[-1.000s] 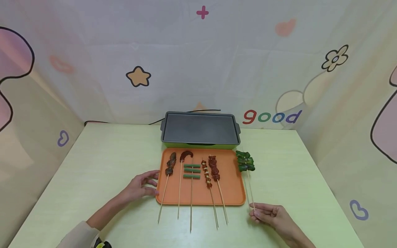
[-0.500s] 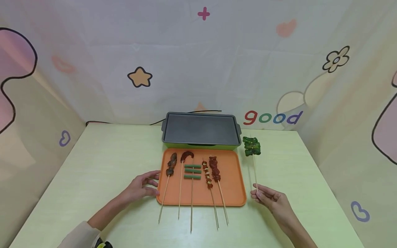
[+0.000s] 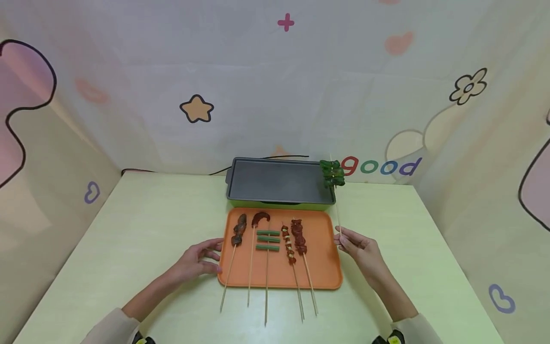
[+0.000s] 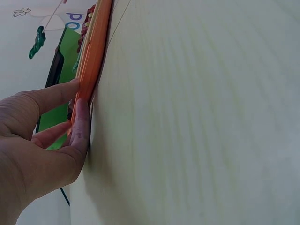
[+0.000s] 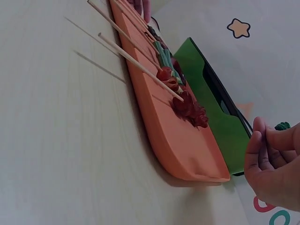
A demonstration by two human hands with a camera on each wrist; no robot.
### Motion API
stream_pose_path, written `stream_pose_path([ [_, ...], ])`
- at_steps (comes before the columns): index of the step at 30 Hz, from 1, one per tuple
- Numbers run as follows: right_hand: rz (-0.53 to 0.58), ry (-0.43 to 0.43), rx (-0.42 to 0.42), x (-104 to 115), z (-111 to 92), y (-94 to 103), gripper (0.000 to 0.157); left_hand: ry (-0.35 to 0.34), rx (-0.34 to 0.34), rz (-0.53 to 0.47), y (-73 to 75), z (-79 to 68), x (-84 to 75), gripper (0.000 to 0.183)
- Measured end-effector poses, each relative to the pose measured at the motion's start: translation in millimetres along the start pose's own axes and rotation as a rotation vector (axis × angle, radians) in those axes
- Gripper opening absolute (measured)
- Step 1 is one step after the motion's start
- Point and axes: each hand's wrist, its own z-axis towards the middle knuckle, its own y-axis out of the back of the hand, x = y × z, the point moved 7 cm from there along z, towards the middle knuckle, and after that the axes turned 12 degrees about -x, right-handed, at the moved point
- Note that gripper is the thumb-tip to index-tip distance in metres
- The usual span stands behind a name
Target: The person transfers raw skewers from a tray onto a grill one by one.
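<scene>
My right hand (image 3: 361, 251) pinches the lower end of a green pepper skewer (image 3: 332, 174) between thumb and fingers. Its green pieces are raised in front of the right end of the grey-topped griddle (image 3: 279, 180). In the right wrist view, my right hand (image 5: 274, 159) hides most of that stick. My left hand (image 3: 195, 260) touches the left edge of the orange tray (image 3: 322, 274) with fairly straight fingers. On the tray lie a dark meat skewer (image 3: 238, 230), a curled red-brown skewer (image 3: 259, 218), a green bean skewer (image 3: 268, 240), a red-and-white skewer (image 3: 288, 244) and a red meat skewer (image 3: 298, 236).
Several sticks on the tray reach past its front edge over the pale table (image 3: 172, 205). Behind the tray stands the griddle's green base (image 5: 206, 103). A black cord (image 3: 219, 171) runs along the back, by a printed cloth wall (image 3: 258, 95).
My right hand has lifted the pepper skewer from beside the tray, forward and then left to the griddle's right end. My left hand stays at the tray's edge.
</scene>
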Motion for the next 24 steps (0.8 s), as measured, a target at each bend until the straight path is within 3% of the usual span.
stream_pose_path([
  [8,0.004,-0.074,0.022,-4,25,-19.4,0.049,-0.001,-0.010,0.001,0.2,-1.0,-0.6,0.074],
  [15,0.016,-0.127,0.034,-7,30,-26.0,0.047,-0.002,0.000,-0.016,-1.9,-0.8,-1.1,0.074],
  [24,0.016,-0.126,0.097,-6,33,-28.9,0.052,0.012,-0.021,0.015,1.3,0.4,3.3,0.073],
])
